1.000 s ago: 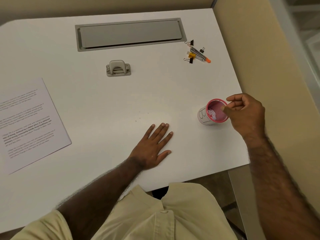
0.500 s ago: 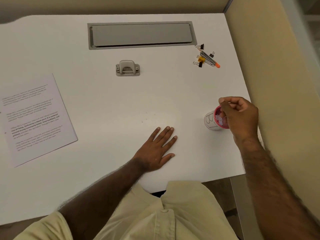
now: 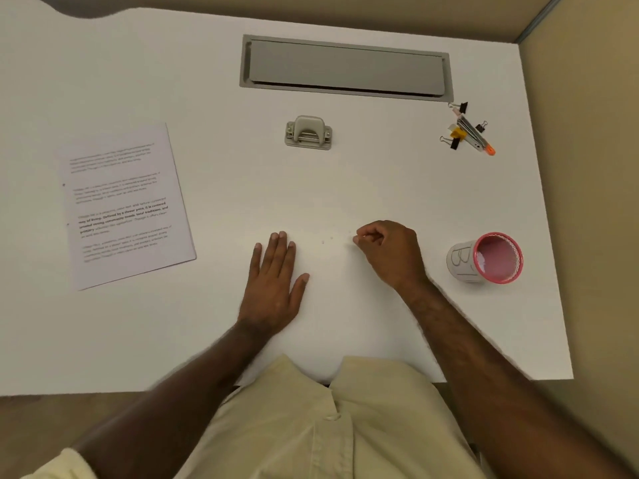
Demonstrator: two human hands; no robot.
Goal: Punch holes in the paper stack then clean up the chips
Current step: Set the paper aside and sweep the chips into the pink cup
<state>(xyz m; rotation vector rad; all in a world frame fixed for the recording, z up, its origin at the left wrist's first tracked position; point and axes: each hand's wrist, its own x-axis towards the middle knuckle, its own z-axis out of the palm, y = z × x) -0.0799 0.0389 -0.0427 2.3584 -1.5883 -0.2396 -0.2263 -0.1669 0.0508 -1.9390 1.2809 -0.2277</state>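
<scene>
A printed paper stack (image 3: 124,205) lies at the left of the white desk, with punched holes along its left edge. The grey hole punch (image 3: 308,133) stands at mid-desk. A few tiny white chips (image 3: 327,239) dot the desk between my hands. My left hand (image 3: 275,281) rests flat, palm down, fingers together. My right hand (image 3: 389,252) is curled, thumb and fingertips pinched at the desk surface beside the chips; whether a chip is between them is too small to see. A pink-rimmed cup (image 3: 485,259) with chips inside stands to the right of that hand.
A grey cable-tray lid (image 3: 345,65) is set into the desk's far side. Binder clips and an orange-tipped pen (image 3: 468,133) lie at the far right. A beige partition wall (image 3: 594,167) borders the right edge of the desk. My shirt covers the near edge.
My right hand has left the cup's rim and moved left to the chips on the desk, fingers pinched. The left hand stays flat. The camera view has shifted left.
</scene>
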